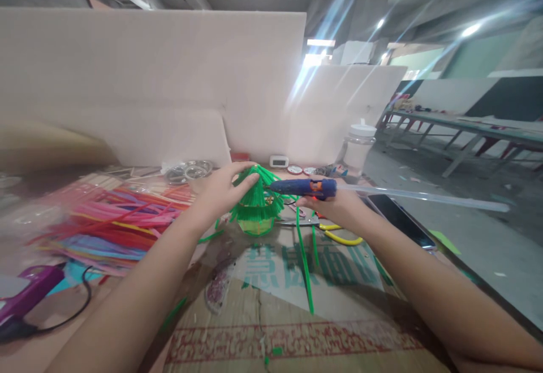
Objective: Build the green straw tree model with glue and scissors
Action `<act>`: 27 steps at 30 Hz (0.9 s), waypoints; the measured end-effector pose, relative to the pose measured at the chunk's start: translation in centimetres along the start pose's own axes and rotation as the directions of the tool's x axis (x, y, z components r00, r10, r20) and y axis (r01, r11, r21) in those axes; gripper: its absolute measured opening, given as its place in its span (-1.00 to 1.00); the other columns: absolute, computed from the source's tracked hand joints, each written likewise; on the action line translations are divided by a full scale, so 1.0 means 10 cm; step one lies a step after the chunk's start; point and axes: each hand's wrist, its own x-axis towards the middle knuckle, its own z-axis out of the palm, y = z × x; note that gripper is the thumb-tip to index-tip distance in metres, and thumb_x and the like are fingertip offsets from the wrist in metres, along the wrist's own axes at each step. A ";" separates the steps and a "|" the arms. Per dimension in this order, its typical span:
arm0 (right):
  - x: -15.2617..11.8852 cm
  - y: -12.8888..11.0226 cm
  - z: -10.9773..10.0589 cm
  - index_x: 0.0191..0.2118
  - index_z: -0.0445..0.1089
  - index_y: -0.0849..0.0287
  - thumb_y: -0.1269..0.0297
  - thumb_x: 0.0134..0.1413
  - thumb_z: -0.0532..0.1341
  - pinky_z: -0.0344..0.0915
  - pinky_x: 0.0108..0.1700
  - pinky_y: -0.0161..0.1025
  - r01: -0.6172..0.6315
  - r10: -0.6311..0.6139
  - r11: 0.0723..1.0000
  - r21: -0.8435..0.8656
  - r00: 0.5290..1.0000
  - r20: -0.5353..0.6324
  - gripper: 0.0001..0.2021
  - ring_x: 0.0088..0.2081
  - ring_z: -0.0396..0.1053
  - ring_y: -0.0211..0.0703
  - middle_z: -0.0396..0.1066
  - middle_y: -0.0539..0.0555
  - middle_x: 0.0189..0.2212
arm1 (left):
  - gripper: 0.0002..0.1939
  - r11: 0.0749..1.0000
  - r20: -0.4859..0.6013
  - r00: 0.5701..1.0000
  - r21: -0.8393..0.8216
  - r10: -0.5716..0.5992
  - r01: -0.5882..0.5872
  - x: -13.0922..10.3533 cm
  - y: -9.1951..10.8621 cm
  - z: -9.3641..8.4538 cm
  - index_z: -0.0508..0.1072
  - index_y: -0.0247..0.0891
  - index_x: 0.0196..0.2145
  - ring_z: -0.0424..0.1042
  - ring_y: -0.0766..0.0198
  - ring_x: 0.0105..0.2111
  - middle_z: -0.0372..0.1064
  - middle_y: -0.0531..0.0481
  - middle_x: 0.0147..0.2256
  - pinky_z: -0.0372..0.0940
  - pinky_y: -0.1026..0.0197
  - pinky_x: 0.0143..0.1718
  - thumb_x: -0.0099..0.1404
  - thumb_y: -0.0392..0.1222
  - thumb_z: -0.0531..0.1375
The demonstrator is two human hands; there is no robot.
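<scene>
My left hand (224,187) is closed around the upper left side of a green cone-shaped tree (257,212) built of fuzzy pipe cleaners in tiers. The tree stands upright over a paler green base. From the right, my right hand (339,206) grips a dark blue hot glue gun (302,187). Its nozzle points left and reaches the tree's right side; whether it touches cannot be seen. A long clear glue stick (428,195) sticks out of the gun's back. A loose green pipe cleaner (305,265) hangs down below the gun.
Yellow-handled pliers (341,236) lie below my right hand, with a phone (401,220) to the right. Colourful pipe cleaners (123,212) are heaped at left, near a purple corded tool (31,294). A small digital clock (279,161) and a lidded plastic jar (360,147) stand behind.
</scene>
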 end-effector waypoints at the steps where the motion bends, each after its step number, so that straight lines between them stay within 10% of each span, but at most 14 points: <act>1: 0.00 0.01 0.00 -0.27 0.46 0.17 0.10 -0.05 0.32 0.12 -0.51 -0.31 0.000 0.000 1.000 -0.009 1.000 0.014 -0.73 -0.56 0.18 -0.27 0.32 -0.07 -0.62 | -0.52 1.000 0.001 1.000 -0.001 -0.001 0.001 0.00 0.00 0.00 0.47 -0.25 0.03 0.40 0.06 0.05 0.46 -0.11 0.04 0.25 0.04 0.11 0.32 0.11 0.10; 27: 0.03 -0.05 -0.14 -0.41 0.36 0.16 -0.02 0.02 0.28 0.20 -0.39 -0.25 0.210 -0.198 0.977 -0.046 0.962 0.189 -0.68 -0.45 0.26 -0.18 0.36 0.02 -0.49 | -0.51 0.998 0.002 1.000 -0.066 -0.016 0.016 0.01 -0.04 -0.02 0.47 -0.29 0.03 0.41 0.07 0.04 0.46 -0.14 0.03 0.27 0.05 0.11 0.31 0.10 0.12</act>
